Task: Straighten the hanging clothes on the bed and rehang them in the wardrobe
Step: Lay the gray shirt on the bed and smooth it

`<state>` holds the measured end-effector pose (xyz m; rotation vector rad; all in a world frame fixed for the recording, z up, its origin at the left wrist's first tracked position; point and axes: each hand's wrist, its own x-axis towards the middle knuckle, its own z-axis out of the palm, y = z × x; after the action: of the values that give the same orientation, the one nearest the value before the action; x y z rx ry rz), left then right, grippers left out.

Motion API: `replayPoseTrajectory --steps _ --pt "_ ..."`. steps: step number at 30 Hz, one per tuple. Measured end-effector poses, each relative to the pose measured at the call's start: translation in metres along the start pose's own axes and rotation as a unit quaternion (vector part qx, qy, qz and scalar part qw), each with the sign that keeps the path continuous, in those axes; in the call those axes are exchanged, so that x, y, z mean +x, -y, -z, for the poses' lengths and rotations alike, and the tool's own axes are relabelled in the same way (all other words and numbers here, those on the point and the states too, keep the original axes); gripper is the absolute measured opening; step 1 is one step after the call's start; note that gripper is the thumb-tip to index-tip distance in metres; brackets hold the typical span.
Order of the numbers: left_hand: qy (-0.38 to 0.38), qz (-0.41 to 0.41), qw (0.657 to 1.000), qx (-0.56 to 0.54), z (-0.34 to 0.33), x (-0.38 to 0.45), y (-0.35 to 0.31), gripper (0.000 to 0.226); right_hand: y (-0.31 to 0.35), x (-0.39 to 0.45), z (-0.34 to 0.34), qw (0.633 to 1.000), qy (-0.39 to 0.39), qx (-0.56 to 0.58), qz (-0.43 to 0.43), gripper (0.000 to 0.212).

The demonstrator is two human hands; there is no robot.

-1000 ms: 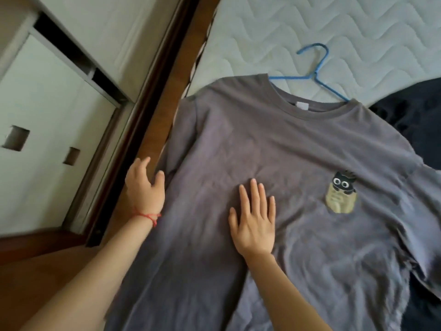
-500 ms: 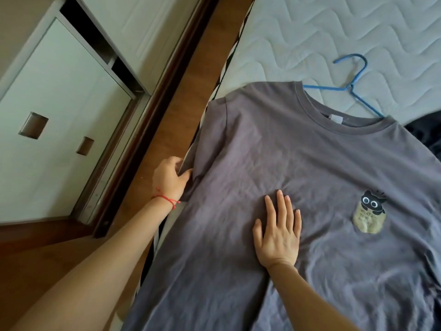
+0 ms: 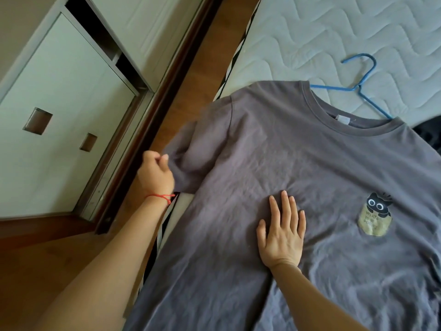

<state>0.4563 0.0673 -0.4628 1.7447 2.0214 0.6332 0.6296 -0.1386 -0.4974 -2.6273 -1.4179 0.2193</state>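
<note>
Room around the shirt: open bed above, tight at the left edge.

Bare quilted bed (image 3: 310, 39) lies free beyond the collar; only the blue hanger (image 3: 358, 86) crosses it, its lower wire running under the neckline. My right hand (image 3: 281, 232) lies flat mid-chest on the grey shirt (image 3: 274, 151), with open cloth all round it. My left hand (image 3: 155, 175) pinches the sleeve past the bed edge, over the wood floor strip (image 3: 191, 75); the wardrobe doors (image 3: 59, 115) stand near on that side. A dark garment (image 3: 429, 132) blocks the far right corner.

Soft dim daylight, wide-angle edge distortion
</note>
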Motion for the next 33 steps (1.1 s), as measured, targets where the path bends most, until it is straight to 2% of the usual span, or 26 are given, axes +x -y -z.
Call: replayPoseTrajectory --steps 3,7,10,12,15,19,22,26,29,33 --pt "-0.042 0.054 0.997 -0.024 0.015 0.013 0.021 0.03 -0.001 -0.001 0.0 1.0 0.001 -0.002 -0.001 0.057" --pt "0.028 0.067 0.997 -0.001 0.013 0.021 0.032 0.026 -0.001 -0.001 0.0 1.0 0.006 -0.001 -0.004 0.058" --pt "0.031 0.079 0.996 0.036 0.009 0.018 0.018 0.038 -0.001 -0.001 0.001 1.0 0.009 -0.001 -0.004 0.058" --pt "0.023 -0.002 0.997 0.068 0.007 0.004 0.003 0.046 0.0 -0.001 0.002 1.0 0.012 -0.002 -0.004 0.058" --pt "0.063 -0.185 0.977 0.091 -0.007 -0.042 -0.025 0.046 0.001 -0.001 0.004 1.0 0.023 -0.001 -0.007 0.058" --pt "0.184 -0.368 0.891 0.192 -0.028 -0.104 -0.029 0.052 0.0 -0.002 0.007 0.999 0.035 0.005 -0.01 0.058" --pt "0.213 -0.401 0.849 0.271 -0.028 -0.106 0.001 0.059 -0.001 -0.004 0.01 0.999 0.045 0.023 -0.011 0.059" --pt "0.226 -0.386 0.845 0.295 -0.025 -0.104 0.005 0.062 -0.006 -0.008 0.015 0.997 0.056 0.047 -0.003 0.056" --pt "0.207 -0.372 0.847 0.319 -0.015 -0.114 0.004 0.064 -0.02 -0.028 0.019 0.996 0.079 0.05 -0.009 0.054" --pt "0.178 -0.434 0.83 0.303 -0.001 -0.167 0.019 0.064 -0.034 -0.073 0.028 0.993 0.068 0.065 -0.069 0.056"
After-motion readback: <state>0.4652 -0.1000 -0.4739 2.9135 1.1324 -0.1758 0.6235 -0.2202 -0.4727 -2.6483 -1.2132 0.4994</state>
